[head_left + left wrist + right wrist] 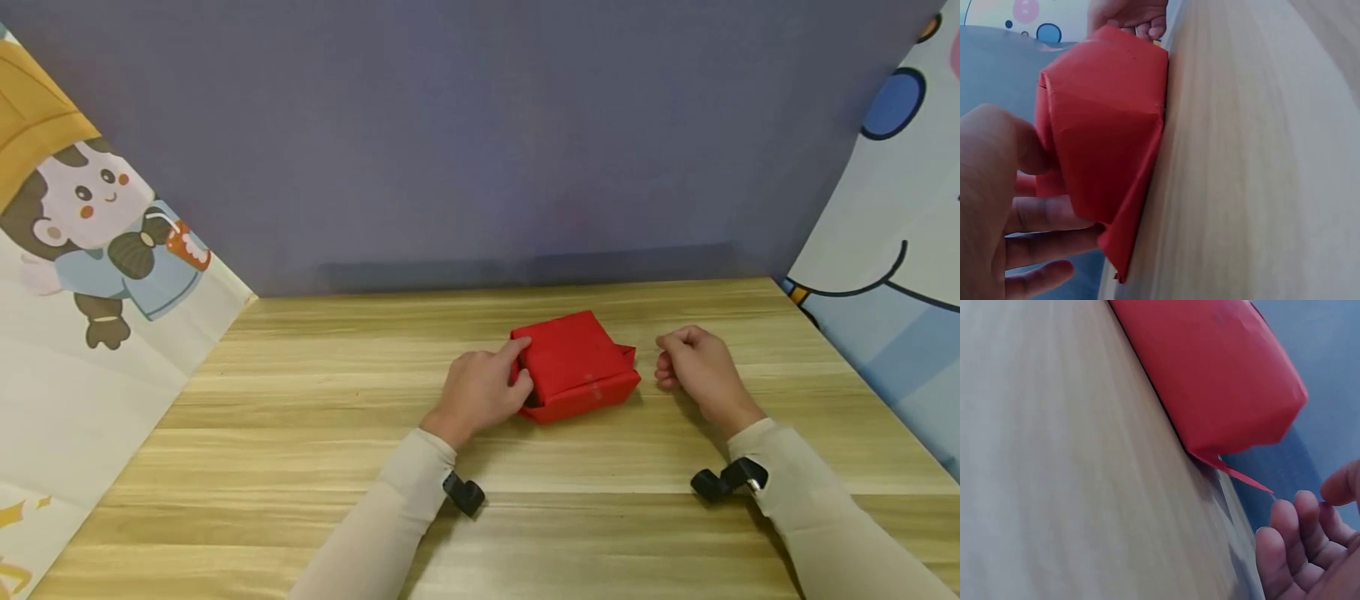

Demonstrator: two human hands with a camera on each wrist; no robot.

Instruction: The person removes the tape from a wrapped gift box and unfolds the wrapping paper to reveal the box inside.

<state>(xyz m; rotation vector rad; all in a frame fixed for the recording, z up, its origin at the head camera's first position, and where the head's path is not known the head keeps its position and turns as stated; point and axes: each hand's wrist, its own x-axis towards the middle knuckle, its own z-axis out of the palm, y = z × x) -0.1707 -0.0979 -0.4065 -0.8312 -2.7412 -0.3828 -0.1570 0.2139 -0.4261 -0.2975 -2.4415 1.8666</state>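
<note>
A box-shaped package wrapped in red paper [573,354] lies on the wooden table. At its left end my left hand [480,390] grips the paper, index finger over the upper corner and thumb lower down. In the left wrist view, the other fingers [1050,212] reach behind a loose red fold [1129,231]. My right hand [697,367] is apart from the package on its right, fingers curled and thumb close to the index finger. I cannot tell whether something tiny is between those fingertips. A pointed paper flap [1244,477] sticks out toward the right fingers.
The wooden tabletop [300,467] reaches back to a grey panel [480,142]. Cartoon-printed sheets stand at the left [45,400] and right [885,250] sides. Each wrist carries a small black camera, the left one [465,493] and the right one [727,481].
</note>
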